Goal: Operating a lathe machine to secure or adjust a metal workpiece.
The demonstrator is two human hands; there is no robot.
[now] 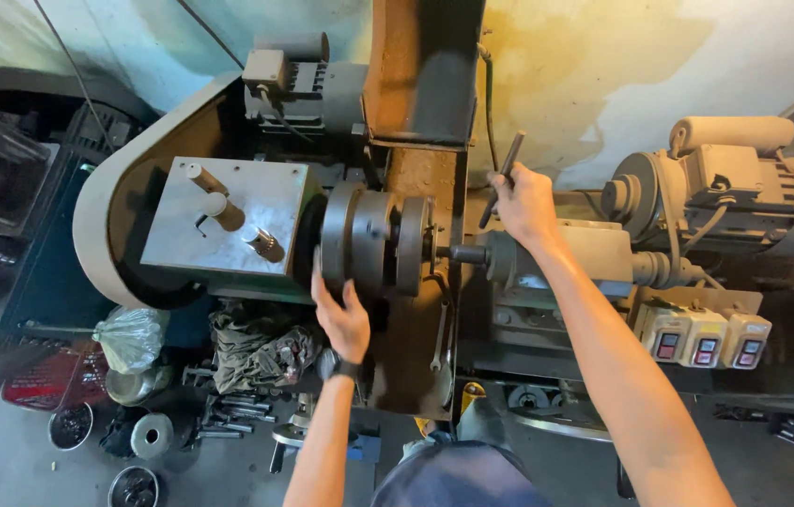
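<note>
Left hand on chuck; right hand apparently grips lever.

Tool-littered floor, bowls, rags

Left hand on lathe chuck, right hand gripping dark lever

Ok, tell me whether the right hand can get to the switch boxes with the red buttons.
Probably yes: the right hand grips the black lever, and the switch boxes sit uncovered just beyond the forearm, nothing between.
</note>
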